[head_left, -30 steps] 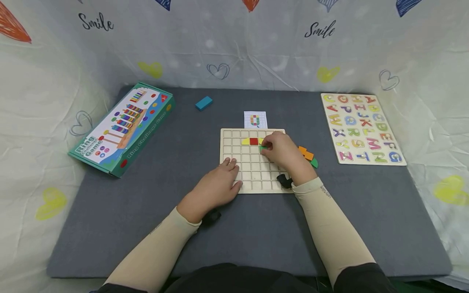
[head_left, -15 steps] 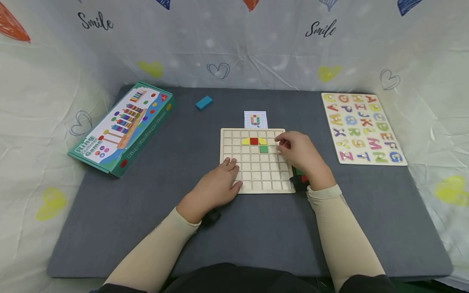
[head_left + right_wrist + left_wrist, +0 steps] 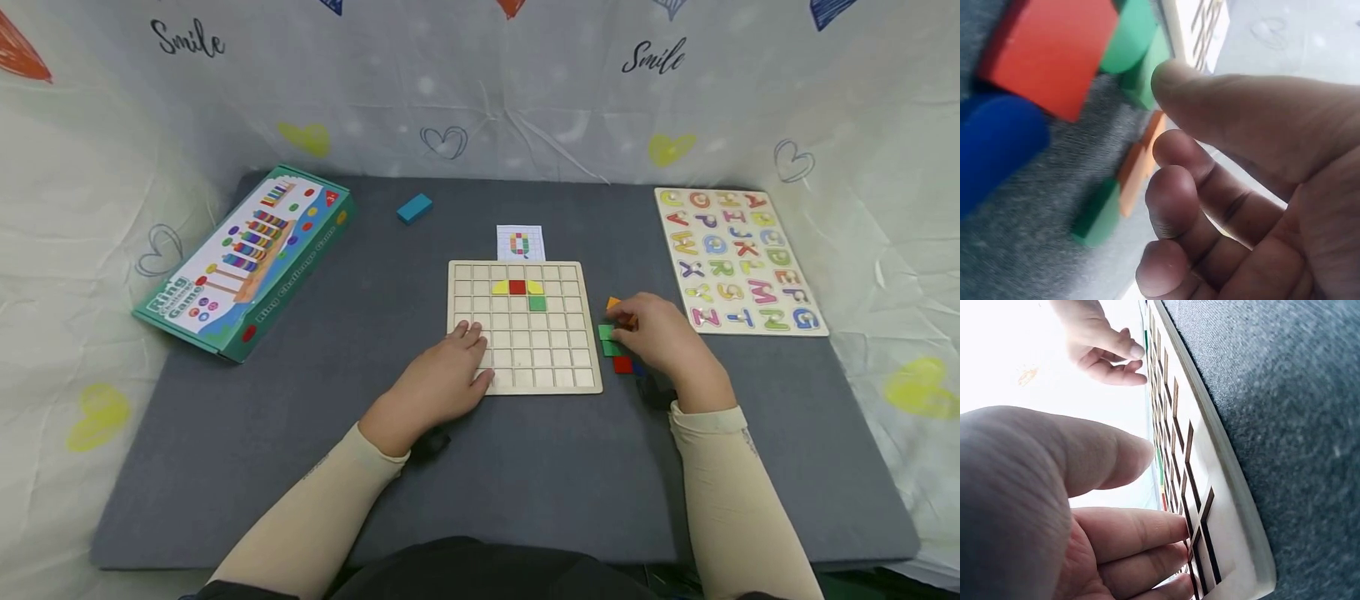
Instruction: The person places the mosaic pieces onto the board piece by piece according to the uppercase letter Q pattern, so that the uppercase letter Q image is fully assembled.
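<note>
The gridded wooden board [image 3: 525,358] lies flat, holding a red square [image 3: 517,287] between two yellow pieces [image 3: 535,287] and a green square [image 3: 537,304] below the right one. My left hand [image 3: 435,383] rests on the board's left edge, fingertips touching it in the left wrist view. My right hand [image 3: 667,337] hovers over loose pieces right of the board, thumb and fingers apart with nothing between them. In the right wrist view, red [image 3: 1050,53], blue [image 3: 997,144], green [image 3: 1099,215] and orange pieces [image 3: 1135,165] lie beside its fingers.
A card with a coloured pattern [image 3: 521,243] lies behind the board. At the back is a blue block [image 3: 414,208]; a green-edged box [image 3: 247,258] stands to the left and a letter board [image 3: 742,262] lies to the right.
My right hand has let go of the green square on the board and moved right, over the loose pieces. My left hand has stayed on the board.
</note>
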The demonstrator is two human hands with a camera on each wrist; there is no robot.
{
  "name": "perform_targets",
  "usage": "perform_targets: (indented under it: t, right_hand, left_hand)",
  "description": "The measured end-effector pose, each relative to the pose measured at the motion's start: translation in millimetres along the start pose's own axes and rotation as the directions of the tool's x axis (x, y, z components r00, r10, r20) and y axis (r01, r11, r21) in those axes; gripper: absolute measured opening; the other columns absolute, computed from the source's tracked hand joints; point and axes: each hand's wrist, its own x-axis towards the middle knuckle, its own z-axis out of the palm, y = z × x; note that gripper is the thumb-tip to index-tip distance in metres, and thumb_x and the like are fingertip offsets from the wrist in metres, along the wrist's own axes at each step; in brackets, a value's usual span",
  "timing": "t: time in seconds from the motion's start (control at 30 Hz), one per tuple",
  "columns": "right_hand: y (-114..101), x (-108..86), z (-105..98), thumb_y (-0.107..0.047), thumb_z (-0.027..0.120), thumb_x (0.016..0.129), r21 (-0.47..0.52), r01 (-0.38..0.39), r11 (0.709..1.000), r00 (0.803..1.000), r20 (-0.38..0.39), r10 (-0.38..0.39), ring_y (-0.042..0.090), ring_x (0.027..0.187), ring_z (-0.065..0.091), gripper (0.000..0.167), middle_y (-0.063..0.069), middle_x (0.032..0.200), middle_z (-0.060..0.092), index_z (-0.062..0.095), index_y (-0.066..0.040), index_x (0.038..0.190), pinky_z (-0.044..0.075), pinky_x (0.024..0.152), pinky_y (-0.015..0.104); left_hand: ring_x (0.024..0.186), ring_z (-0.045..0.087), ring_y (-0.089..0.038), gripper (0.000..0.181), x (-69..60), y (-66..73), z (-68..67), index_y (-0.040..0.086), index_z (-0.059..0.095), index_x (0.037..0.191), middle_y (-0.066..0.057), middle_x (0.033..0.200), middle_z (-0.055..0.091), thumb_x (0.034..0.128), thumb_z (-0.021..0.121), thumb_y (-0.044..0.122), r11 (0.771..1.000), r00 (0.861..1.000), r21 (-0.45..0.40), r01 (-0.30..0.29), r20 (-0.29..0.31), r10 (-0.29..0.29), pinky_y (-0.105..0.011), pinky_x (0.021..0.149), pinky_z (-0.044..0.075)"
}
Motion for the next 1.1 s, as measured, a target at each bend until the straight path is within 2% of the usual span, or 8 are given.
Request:
perform_targets:
  t: [0.17, 0.53, 0.63, 0.7, 0.83, 0.93, 1.1]
  right_hand:
    - [2.4, -0.5, 3.9, -0.007, 0.074, 0.101, -0.014, 0.004, 1.0, 1.0, -0.008, -0.004, 0.038, 0.11, 0.064, 0.03, 0.023, 0.122, 0.07, 0.077, 0.001, 0.13, 0.054, 0.099, 0.057]
    - [0.6, -1.0, 7.2, -0.006, 0.076, 0.101, -0.029, -0.003, 1.0, 1.0, -0.019, 0.003, 0.039, 0.11, 0.065, 0.022, 0.024, 0.121, 0.07, 0.077, 0.004, 0.121, 0.055, 0.099, 0.059]
    - [0.4, -1.7, 8.4, -0.007, 0.077, 0.101, -0.011, -0.01, 1.0, 1.0, -0.029, 0.01, 0.037, 0.103, 0.065, 0.017, 0.021, 0.115, 0.068, 0.076, 0.002, 0.115, 0.056, 0.092, 0.054]
    - [1.2, -3.1, 8.8, -0.008, 0.077, 0.101, 0.013, -0.019, 1.0, 0.999, -0.031, 0.019, 0.033, 0.093, 0.064, 0.011, 0.018, 0.105, 0.068, 0.074, 0.0, 0.109, 0.056, 0.082, 0.048]
    - [-0.5, -8.5, 6.1, -0.01, 0.076, 0.103, 0.061, -0.033, 0.998, 0.999, -0.033, 0.035, 0.026, 0.077, 0.058, 0.008, 0.011, 0.088, 0.065, 0.07, -0.005, 0.103, 0.048, 0.067, 0.038]
    - [-6.3, -11.9, 0.8, -0.01, 0.075, 0.103, 0.073, -0.025, 0.997, 0.997, -0.071, 0.03, 0.025, 0.078, 0.058, 0.007, 0.009, 0.086, 0.065, 0.07, -0.007, 0.104, 0.047, 0.068, 0.037]
    - [-29.4, -8.0, -6.6, -0.01, 0.073, 0.104, 0.077, 0.021, 0.997, 0.989, -0.15, -0.01, 0.027, 0.081, 0.06, 0.004, 0.01, 0.09, 0.067, 0.072, -0.008, 0.107, 0.048, 0.071, 0.039]
  left_hand:
    - [0.164, 0.034, -0.038, 0.058, -0.3, -0.1, 0.2, -0.006, 0.054, 0.157, -0.022, 0.17, 0.044, 0.1118, 0.061, 0.031, 1.0, 1.0, 0.0, -0.006, -0.009, 0.006, -0.049, 0.133, 0.034]
    - [0.164, 0.034, -0.038, 0.058, 0.8, -1.1, 1.2, -0.005, 0.054, 0.157, -0.021, 0.171, 0.043, 0.1117, 0.061, 0.03, 1.0, 1.0, -0.012, -0.008, -0.009, 0.008, -0.049, 0.133, 0.035]
    - [0.164, 0.034, -0.038, 0.058, 1.1, -1.4, 1.4, -0.005, 0.053, 0.157, -0.021, 0.171, 0.043, 0.1118, 0.061, 0.03, 1.0, 1.0, -0.01, -0.008, -0.006, 0.008, -0.05, 0.133, 0.035]
    - [0.164, 0.034, -0.038, 0.058, 1.2, -1.5, 1.5, -0.006, 0.054, 0.157, -0.021, 0.171, 0.044, 0.1118, 0.06, 0.03, 1.0, 1.0, -0.007, -0.01, -0.007, 0.01, -0.05, 0.133, 0.035]
    - [0.164, 0.035, -0.039, 0.058, 1.0, -1.8, 1.5, -0.006, 0.054, 0.157, -0.022, 0.17, 0.044, 0.1119, 0.06, 0.03, 1.0, 1.0, -0.004, -0.014, -0.01, 0.014, -0.049, 0.133, 0.035]
    - [0.164, 0.035, -0.039, 0.058, 0.8, -1.8, 1.2, -0.006, 0.054, 0.157, -0.022, 0.171, 0.044, 0.1118, 0.061, 0.031, 1.0, 1.0, -0.005, -0.017, -0.013, 0.017, -0.05, 0.133, 0.035]
    - [0.164, 0.034, -0.039, 0.058, 0.9, -2.2, 1.9, -0.006, 0.054, 0.157, -0.022, 0.17, 0.044, 0.1118, 0.061, 0.031, 1.0, 1.0, -0.003, -0.016, -0.013, 0.016, -0.049, 0.133, 0.034]
